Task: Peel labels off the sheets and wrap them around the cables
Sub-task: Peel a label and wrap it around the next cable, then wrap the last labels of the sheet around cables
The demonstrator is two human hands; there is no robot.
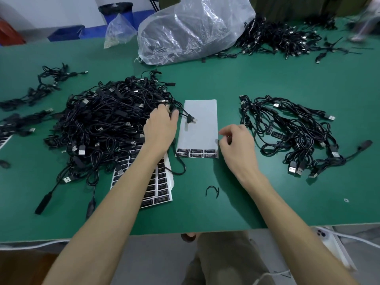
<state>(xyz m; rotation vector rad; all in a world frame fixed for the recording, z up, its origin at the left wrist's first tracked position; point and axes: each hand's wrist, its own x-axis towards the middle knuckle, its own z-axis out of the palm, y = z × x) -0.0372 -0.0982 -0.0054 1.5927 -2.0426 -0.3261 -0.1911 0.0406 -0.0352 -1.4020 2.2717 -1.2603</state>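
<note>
On the green table (236, 204), a loose black tie (212, 191) lies nearest. The left forearm crosses a full label sheet (158, 194), which is partly buried under the big cable pile (107, 120). Between the hands lies a nearly stripped sheet (200, 128) with two rows of labels (197, 153) at its near end. The right hand (238, 142) hovers by that sheet's right edge, fingers curled, thumb and forefinger close; whether they pinch anything I cannot tell. The left hand (160, 128) grips a cable (185, 115) at the pile's edge, its plug resting on the sheet. To the right is a smaller pile (292, 132), some cables labelled. Beyond are a plastic bag (193, 27) and more cables (277, 38).
</note>
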